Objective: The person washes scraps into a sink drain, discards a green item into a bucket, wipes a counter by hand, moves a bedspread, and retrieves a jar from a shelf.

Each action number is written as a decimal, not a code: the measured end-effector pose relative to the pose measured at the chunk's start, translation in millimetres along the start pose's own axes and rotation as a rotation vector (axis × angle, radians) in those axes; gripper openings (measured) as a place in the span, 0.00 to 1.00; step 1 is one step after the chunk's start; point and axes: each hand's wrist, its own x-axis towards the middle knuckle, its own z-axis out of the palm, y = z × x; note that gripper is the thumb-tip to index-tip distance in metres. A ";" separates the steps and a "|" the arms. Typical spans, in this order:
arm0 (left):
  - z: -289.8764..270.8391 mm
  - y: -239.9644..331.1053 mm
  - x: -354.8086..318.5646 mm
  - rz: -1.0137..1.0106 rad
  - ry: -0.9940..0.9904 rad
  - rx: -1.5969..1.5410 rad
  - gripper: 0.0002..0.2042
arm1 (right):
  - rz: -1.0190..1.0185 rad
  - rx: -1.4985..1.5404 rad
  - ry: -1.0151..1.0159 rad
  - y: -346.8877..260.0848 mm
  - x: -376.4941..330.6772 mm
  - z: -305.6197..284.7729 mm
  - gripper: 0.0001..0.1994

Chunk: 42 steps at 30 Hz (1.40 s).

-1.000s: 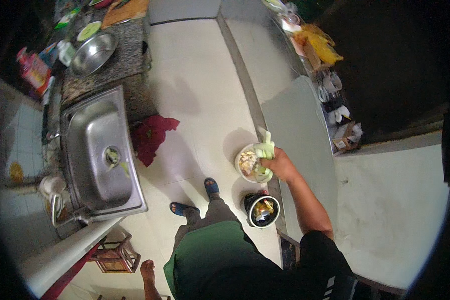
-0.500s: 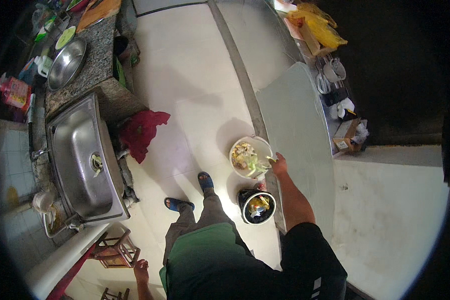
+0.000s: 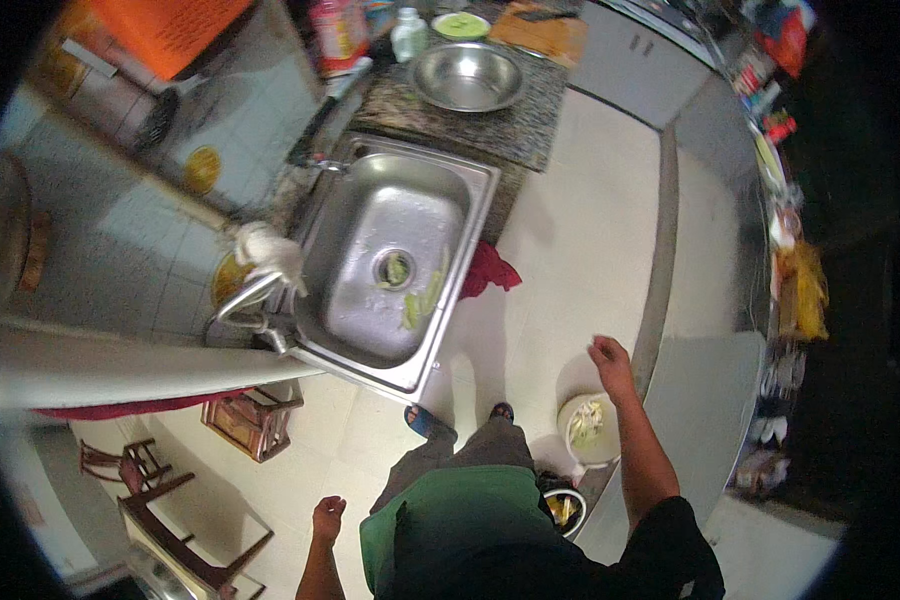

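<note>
My right hand (image 3: 610, 358) is held out above the floor, past the white bin (image 3: 610, 458) of food scraps, its fingers loosely bent and slightly apart. Nothing shows in it. Low on the left, my left hand (image 3: 328, 515) hangs beside my body with relaxed, half-curled fingers and no visible load. Ahead of me is a steel sink (image 3: 350, 330). Pale green vegetable peelings (image 3: 425, 300) lie along its right side, and more green scraps (image 3: 397, 268) sit in the drain. Neither hand touches the sink.
A steel basin (image 3: 467, 78) stands on the granite counter (image 3: 400, 115), near a cutting board (image 3: 545, 38). A dark-lined bin (image 3: 567, 512) is by my right leg. Wooden stools (image 3: 250, 425) stand at left. A red cloth (image 3: 490, 270) hangs beside the sink.
My view has swung left toward the sink. My right hand has left the white bin's rim, and the pale green piece it held no longer shows.
</note>
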 end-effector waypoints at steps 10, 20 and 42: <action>30.8 -5.6 -76.8 -0.335 0.225 -0.267 0.13 | -0.753 -0.801 -0.795 -200.8 115.3 294.8 0.22; 151.9 70.4 -143.7 -0.504 0.305 -0.379 0.09 | -1.401 -1.254 -1.375 -48.8 163.4 407.5 0.12; 130.2 86.1 -112.2 -0.391 0.354 -0.448 0.13 | -0.471 -0.930 -1.529 -124.4 181.5 372.3 0.11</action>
